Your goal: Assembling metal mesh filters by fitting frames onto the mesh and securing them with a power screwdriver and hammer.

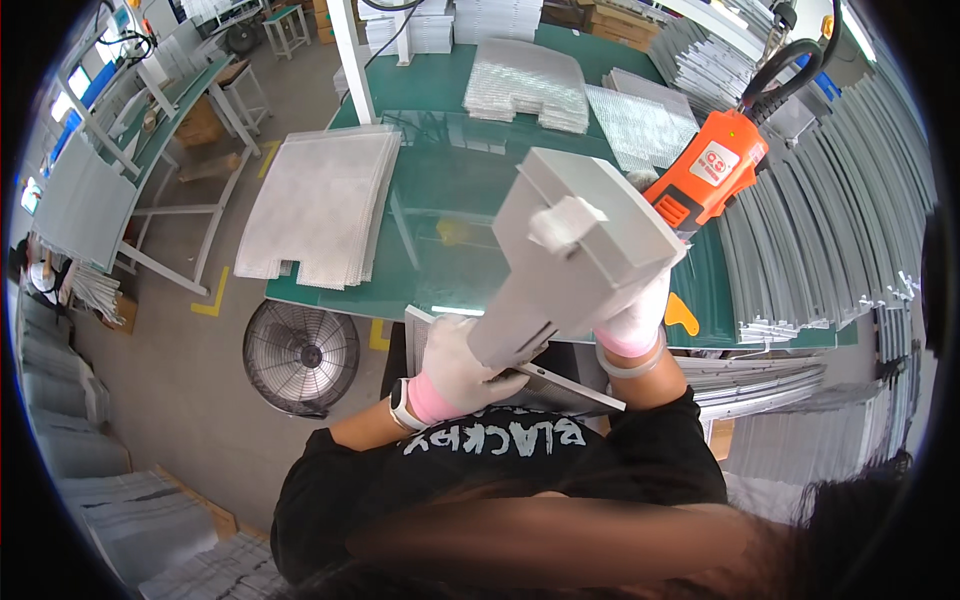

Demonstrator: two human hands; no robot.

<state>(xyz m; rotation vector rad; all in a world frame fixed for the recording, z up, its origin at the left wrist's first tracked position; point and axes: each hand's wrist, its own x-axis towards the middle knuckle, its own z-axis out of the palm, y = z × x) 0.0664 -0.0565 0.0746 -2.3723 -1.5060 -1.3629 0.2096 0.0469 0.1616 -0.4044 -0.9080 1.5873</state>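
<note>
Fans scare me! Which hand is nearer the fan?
Left. The left hand is to the right of the fan; the right hand is farther right.

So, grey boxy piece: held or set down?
Held: grey piece has the left hand around its narrow end, right hand at its broad end.

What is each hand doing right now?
Left hand: closed around the narrow end of the grey box.
Right hand: at the box's wide end; fingers hidden, so its grip can't be told.
</note>
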